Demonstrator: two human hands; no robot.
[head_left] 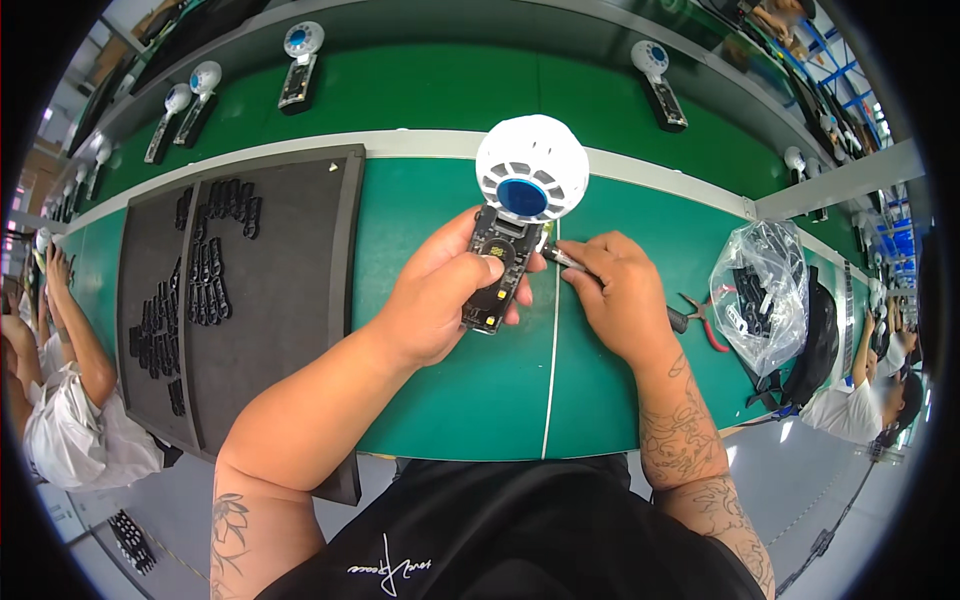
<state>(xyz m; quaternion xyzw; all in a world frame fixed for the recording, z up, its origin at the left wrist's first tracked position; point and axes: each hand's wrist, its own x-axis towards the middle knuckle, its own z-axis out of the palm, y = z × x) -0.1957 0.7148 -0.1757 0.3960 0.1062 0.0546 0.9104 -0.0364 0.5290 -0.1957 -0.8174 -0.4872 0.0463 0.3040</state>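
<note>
My left hand [440, 285] is closed around the dark handle of a handheld fan [533, 165], its thumb pressed on the exposed circuit board [497, 262]. The fan has a round white slotted head with a blue centre and is held up above the green bench. Close to the handle's right side, my right hand [615, 290] pinches a slim dark and silver tool [565, 258]. The tool's tip lies near or against the handle; I cannot tell which. A dark cylindrical end [678, 320] shows by the right wrist; whether it belongs to the same tool is hidden.
A dark tray [270, 370] with rows of small black parts [208, 285] lies left. To the right are red-handled pliers [708, 325] and a clear bag [765, 300] of black parts. Several similar fans [300, 65] stand on the green surface [450, 85] beyond. People work at both sides.
</note>
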